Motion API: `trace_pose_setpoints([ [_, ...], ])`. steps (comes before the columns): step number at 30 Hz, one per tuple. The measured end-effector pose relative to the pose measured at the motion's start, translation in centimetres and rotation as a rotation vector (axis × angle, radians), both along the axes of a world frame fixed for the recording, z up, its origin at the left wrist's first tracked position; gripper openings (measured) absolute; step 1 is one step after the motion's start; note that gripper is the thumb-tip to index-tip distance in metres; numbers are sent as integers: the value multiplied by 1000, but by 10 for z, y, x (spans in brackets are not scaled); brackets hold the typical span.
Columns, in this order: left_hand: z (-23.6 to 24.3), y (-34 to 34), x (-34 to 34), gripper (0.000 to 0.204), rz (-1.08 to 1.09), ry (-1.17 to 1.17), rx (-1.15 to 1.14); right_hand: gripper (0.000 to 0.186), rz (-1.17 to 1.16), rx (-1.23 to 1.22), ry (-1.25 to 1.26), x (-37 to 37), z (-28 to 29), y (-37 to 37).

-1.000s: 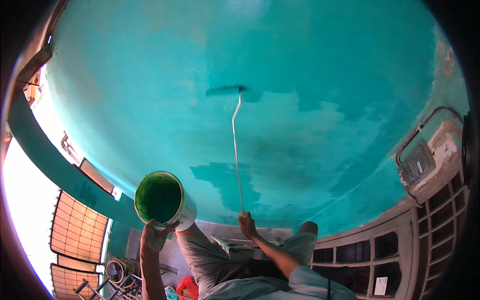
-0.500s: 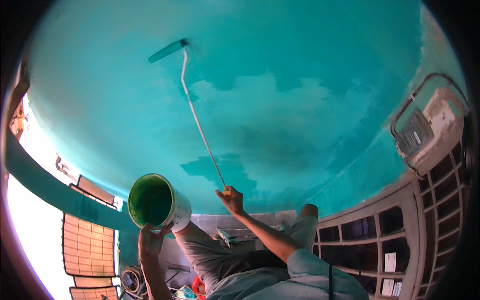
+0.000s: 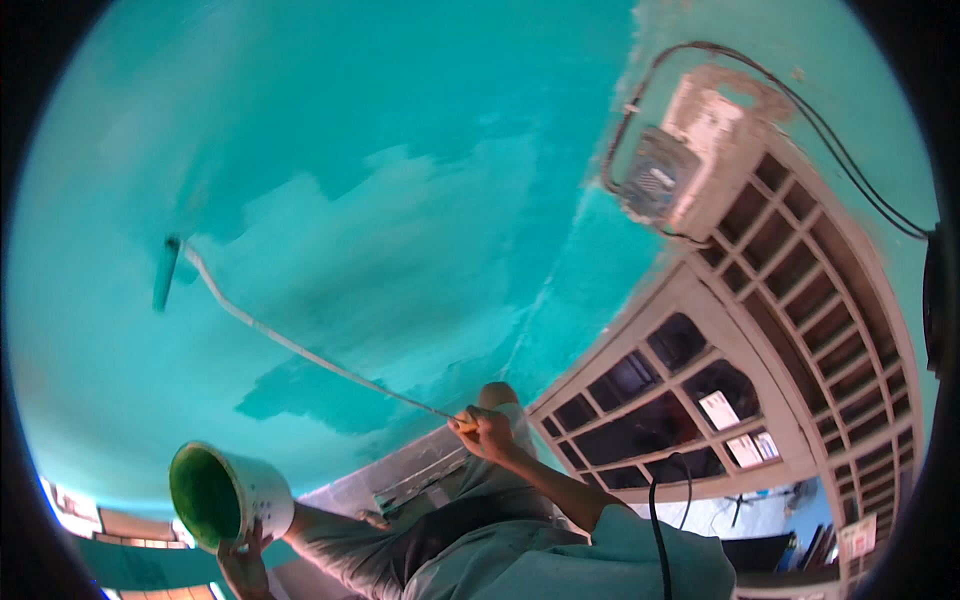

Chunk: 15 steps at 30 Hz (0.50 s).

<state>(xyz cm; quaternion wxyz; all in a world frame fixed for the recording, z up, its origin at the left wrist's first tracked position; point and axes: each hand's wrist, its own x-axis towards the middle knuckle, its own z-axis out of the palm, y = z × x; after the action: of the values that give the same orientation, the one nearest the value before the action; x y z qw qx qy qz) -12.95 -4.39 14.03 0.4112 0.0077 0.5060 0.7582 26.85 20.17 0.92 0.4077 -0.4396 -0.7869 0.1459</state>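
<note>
My right hand (image 3: 489,437) is closed round the orange handle end of a long-poled paint roller (image 3: 300,348). Its narrow roller sleeve (image 3: 165,274) is at the teal wall (image 3: 330,230), far to the left. Darker, fresh-looking paint meets paler patches on that wall. At lower left, my left hand (image 3: 243,562) grips the rim and side of a white paint bucket (image 3: 264,493). The bucket is tilted with its mouth to the left, its inside coated green. How much paint lies at its bottom is hidden.
A grey box (image 3: 658,172) with black cables (image 3: 790,88) is fixed to the right wall. Below it is a paned door (image 3: 640,400), beside a slatted grille (image 3: 800,280). My bent legs (image 3: 350,545) are beneath my arms. A grey ledge (image 3: 425,465) runs along the wall's foot.
The view has turned toward the right, bringing more of the door into sight. The roller sleeve has moved down the wall and now stands nearly upright. Both hands keep their holds.
</note>
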Motion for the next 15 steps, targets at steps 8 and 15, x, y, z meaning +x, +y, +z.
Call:
trace_pose_setpoints([
  [8,-14,37,-5,45,-112,6,73,31,-248,-247,-152,87,-27,-70],
  [15,-18,58,-5,45,-196,-11,116,39,-301,-431,-186,85,-26,-85],
])
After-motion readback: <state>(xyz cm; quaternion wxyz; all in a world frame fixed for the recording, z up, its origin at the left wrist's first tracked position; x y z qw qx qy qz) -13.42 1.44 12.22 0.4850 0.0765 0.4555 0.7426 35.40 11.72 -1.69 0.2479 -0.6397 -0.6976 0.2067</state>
